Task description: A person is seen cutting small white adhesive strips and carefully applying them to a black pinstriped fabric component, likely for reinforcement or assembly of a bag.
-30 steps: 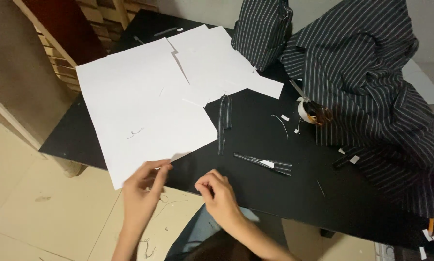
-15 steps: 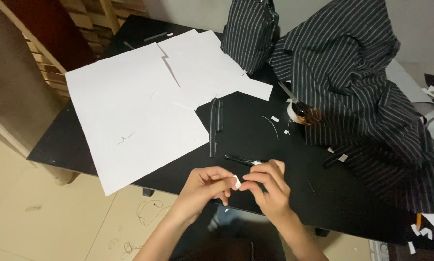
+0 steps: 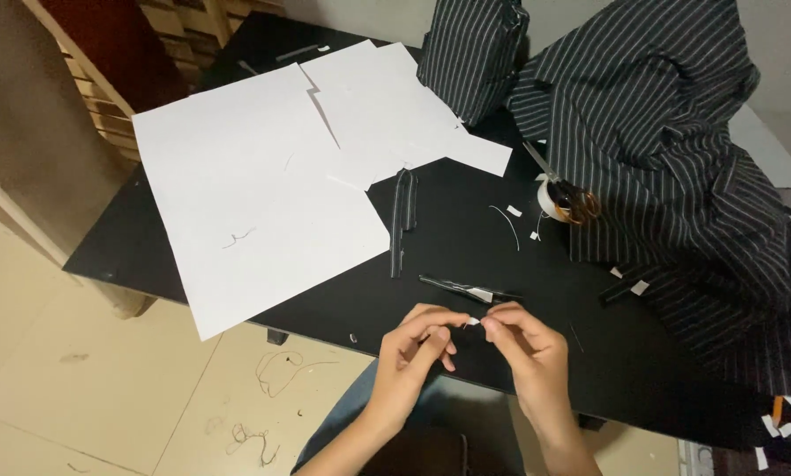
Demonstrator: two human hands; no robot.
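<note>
I see my left hand [image 3: 413, 348] and right hand [image 3: 523, 348] meeting over the tabletop [image 3: 466, 238] edge. Both grips are narrow, pinching one small white scrap [image 3: 472, 323] between them. Its long axis runs roughly hand to hand. Tweezers [image 3: 466, 289] lie just beyond.

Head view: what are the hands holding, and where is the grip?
A small white scrap, pinched at its ends between the fingertips of left hand and right hand.
</note>
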